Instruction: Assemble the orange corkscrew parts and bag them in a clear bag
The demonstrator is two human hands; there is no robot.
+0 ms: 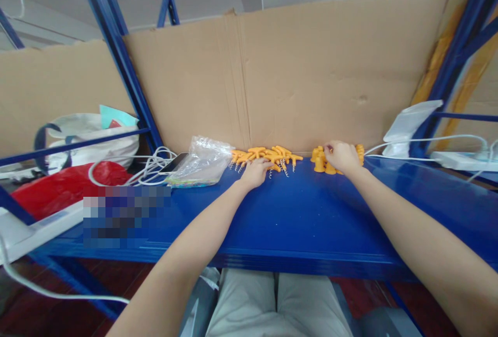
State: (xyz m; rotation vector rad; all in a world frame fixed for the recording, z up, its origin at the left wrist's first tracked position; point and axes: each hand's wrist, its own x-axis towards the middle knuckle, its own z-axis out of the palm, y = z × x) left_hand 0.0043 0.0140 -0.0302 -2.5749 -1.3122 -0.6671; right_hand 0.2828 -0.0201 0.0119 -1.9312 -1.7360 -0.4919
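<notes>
A pile of corkscrews (286,152) with orange plastic handles and thin metal spirals lies along the back of the blue table. At the pile's front edge is my left hand (254,173), its fingers closed on the handle of one corkscrew (275,167) whose spiral points down. To the right stands a cluster of yellow-orange bell-shaped plastic pieces (319,162). Over that cluster my right hand (342,155) is curled, with its fingertips closed among the pieces. What it grips is partly hidden by the hand.
A clear plastic bag (208,163) lies left of the corkscrews, beside a phone (177,163) and white cables (150,171). Cardboard (295,77) walls the back. A red bag (73,186) lies far left. At right are a power strip (461,160) and a white plastic bag (408,124).
</notes>
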